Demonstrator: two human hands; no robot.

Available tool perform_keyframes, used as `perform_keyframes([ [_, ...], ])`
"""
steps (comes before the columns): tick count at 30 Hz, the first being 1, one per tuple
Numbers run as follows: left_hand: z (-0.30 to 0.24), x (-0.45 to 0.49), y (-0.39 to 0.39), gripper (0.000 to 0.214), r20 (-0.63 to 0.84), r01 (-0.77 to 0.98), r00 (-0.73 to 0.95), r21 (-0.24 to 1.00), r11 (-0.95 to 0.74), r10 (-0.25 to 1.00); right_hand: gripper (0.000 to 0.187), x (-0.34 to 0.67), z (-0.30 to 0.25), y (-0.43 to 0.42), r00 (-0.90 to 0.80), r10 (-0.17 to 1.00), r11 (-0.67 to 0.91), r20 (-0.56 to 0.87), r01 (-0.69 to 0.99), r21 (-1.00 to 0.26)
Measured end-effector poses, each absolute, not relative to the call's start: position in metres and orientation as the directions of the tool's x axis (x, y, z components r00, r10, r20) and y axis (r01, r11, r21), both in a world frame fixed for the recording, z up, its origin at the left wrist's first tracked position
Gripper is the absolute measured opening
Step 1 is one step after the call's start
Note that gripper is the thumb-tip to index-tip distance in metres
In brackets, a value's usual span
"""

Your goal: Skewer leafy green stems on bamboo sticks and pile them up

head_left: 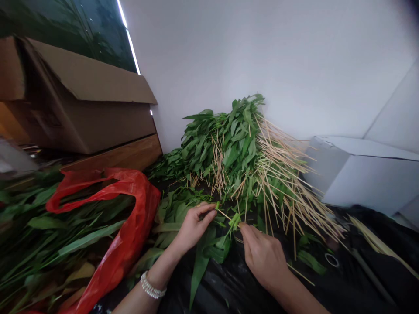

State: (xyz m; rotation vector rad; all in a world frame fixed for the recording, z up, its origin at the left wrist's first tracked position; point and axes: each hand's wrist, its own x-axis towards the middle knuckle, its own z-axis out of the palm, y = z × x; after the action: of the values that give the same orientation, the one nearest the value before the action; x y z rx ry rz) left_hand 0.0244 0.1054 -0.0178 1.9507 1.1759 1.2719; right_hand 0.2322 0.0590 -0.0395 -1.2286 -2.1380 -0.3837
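Note:
My right hand point(263, 257) is closed around a thin wooden skewer point(224, 213) at the threaded greens. Folded green stems point(234, 221) sit on the skewer just ahead of my right fingertips, and long leaves point(212, 250) hang below them. Beside the skewer's far end, my left hand point(198, 222) pinches a small green piece point(217, 205) between thumb and fingers. Whether the tip has pierced that piece is too small to tell. Behind the hands stands a heap of leafy skewers point(244, 131), their bare sticks point(284, 187) fanning out to the right.
Loose leafy greens point(42, 235) fill the left side, partly under a red plastic bag point(131, 231). An open cardboard box point(98, 117) stands at the back left, and a white box point(369, 174) at the right. Black plastic sheeting point(225, 288) lies below my hands.

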Motion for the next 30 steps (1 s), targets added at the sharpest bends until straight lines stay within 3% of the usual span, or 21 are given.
perform_keyframes([
  [8,-0.0199,0.0239,0.1076,0.025,0.475,0.446,0.200,0.735,-0.511,0.857,0.029,0.2326,-0.0396,0.0587,-0.365,0.677,0.519,0.639,0.853,-0.062],
  [15,-0.0195,0.0240,0.1073,0.031,0.322,0.289,0.197,0.883,-0.369,0.926,0.029,0.2327,-0.0406,0.0595,-0.362,0.673,0.523,0.645,0.850,-0.068],
  [22,-0.0160,0.0244,0.1077,0.033,0.254,0.125,0.267,0.947,-0.295,0.929,0.029,0.2324,-0.0410,0.0594,-0.365,0.673,0.521,0.643,0.851,-0.063],
  [30,-0.0151,0.0256,0.1054,0.028,0.221,0.147,0.150,0.959,-0.243,0.964,0.028,0.2322,-0.0417,0.0595,-0.362,0.674,0.524,0.644,0.849,-0.071],
])
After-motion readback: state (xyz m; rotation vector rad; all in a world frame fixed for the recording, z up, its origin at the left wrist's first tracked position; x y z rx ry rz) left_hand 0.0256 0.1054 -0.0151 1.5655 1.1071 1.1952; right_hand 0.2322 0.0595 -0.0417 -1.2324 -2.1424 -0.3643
